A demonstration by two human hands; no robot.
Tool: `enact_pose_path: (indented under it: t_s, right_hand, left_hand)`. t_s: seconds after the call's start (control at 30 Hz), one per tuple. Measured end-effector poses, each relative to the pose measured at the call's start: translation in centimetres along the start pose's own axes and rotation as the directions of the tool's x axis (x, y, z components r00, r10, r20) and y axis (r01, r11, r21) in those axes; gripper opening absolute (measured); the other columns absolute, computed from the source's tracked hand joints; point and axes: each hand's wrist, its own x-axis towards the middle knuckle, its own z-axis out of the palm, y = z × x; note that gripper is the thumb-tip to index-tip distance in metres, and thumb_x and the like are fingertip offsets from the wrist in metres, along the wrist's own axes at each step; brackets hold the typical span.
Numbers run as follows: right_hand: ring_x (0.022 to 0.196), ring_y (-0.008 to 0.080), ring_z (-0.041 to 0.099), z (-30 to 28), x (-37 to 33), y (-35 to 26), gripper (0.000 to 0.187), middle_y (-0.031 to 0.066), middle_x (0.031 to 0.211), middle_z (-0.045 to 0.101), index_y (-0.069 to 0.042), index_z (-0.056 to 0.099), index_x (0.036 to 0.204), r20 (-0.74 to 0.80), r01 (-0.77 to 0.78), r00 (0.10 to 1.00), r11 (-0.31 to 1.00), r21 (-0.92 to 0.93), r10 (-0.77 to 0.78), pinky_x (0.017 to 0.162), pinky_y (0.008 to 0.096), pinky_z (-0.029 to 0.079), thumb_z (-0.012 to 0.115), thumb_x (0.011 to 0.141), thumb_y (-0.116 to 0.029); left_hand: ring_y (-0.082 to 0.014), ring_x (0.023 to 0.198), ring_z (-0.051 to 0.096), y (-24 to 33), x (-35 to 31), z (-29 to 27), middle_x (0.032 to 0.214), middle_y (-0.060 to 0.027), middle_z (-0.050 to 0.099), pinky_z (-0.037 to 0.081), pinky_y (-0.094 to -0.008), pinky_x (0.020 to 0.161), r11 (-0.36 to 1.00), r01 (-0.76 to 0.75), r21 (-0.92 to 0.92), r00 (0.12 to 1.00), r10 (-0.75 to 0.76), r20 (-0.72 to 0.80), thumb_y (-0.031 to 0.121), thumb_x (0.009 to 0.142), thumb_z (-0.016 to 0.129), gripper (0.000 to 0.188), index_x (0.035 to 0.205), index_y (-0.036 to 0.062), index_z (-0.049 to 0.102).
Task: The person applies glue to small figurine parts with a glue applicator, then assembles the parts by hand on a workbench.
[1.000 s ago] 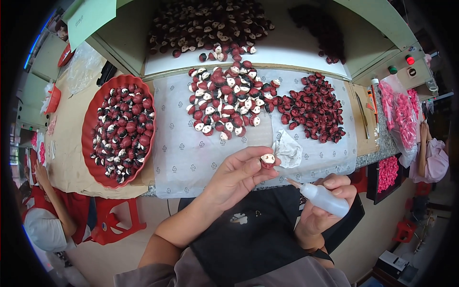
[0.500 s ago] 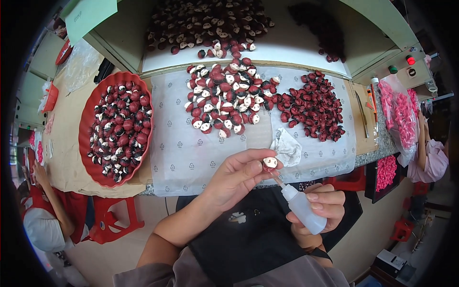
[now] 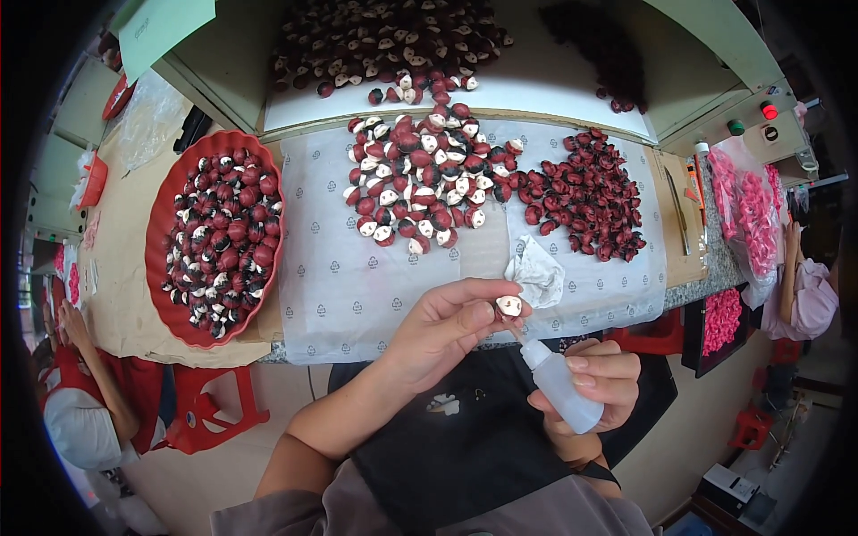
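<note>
Clock positions are taken from the held piece (image 3: 509,306), a small red-and-white ball in front of the person's apron (image 3: 429,438). At about half past four, the right hand (image 3: 608,386), forearm raised, curls around a bottle (image 3: 561,386); its thin nozzle points to eleven, at the piece's underside, though from here I cannot tell whether it touches. The left forearm slants up toward two o'clock, and the left hand (image 3: 447,326) pinches the piece between thumb and fingers. Beyond: tissue (image 3: 536,275) at one; tray (image 3: 158,268) between nine and ten; pile of balls (image 3: 420,179) at eleven.
</note>
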Motion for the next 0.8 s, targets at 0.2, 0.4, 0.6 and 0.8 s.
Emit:
enact_pose_path:
  t_s: [0.2, 0.4, 0.6, 0.8]
  right_hand:
    - [0.058, 0.0136, 0.046, -0.27, 0.00, 0.09, 0.043, 0.0059, 0.082, 0.046, -0.008, 0.045, 0.087, 0.026, 0.027, 0.999, 0.999, -0.030, -0.026, 0.050, 0.0216, 0.041, 0.075, 0.059, -0.018]
    - [0.059, 0.0132, 0.046, -0.31, 0.00, 0.06, 0.042, 0.0062, 0.082, 0.045, -0.007, 0.045, 0.087, 0.034, 0.031, 0.999, 0.999, -0.029, -0.030, 0.050, 0.0216, 0.041, 0.075, 0.059, -0.017]
    - [0.058, 0.0128, 0.045, -0.38, 0.01, 0.11, 0.042, 0.0061, 0.081, 0.045, -0.007, 0.045, 0.087, 0.026, 0.043, 0.999, 0.998, -0.042, -0.042, 0.049, 0.0211, 0.041, 0.075, 0.059, -0.017]
    - [0.057, 0.0126, 0.045, -0.29, -0.22, 0.20, 0.041, 0.0059, 0.081, 0.045, -0.007, 0.045, 0.087, 0.017, 0.027, 1.000, 0.999, -0.043, -0.026, 0.050, 0.0211, 0.041, 0.074, 0.059, -0.016]
  left_hand:
    - [-0.0237, 0.094, 0.052, -0.15, 0.00, -0.31, 0.098, -0.0150, 0.055, 0.039, -0.0363, 0.087, 1.000, -0.012, 0.013, 1.000, 0.012, -0.011, 0.012, 0.081, 0.050, 0.026, 0.104, 0.0004, 0.051]
    - [-0.0221, 0.093, 0.053, -0.07, -0.01, -0.25, 0.098, -0.0151, 0.055, 0.038, -0.0365, 0.087, 1.000, -0.011, 0.013, 0.999, 0.011, -0.041, 0.014, 0.081, 0.050, 0.027, 0.105, 0.0006, 0.050]
    - [-0.0208, 0.089, 0.054, -0.14, 0.05, -0.35, 0.097, -0.0156, 0.055, 0.038, -0.0366, 0.087, 1.000, -0.007, 0.006, 0.999, 0.008, -0.053, 0.015, 0.081, 0.050, 0.029, 0.106, 0.0010, 0.048]
    - [-0.0204, 0.098, 0.050, -0.09, -0.02, -0.62, 0.100, -0.0134, 0.054, 0.038, -0.0329, 0.087, 1.000, -0.004, -0.021, 1.000, 0.004, -0.023, 0.014, 0.083, 0.048, 0.030, 0.109, -0.0019, 0.046]
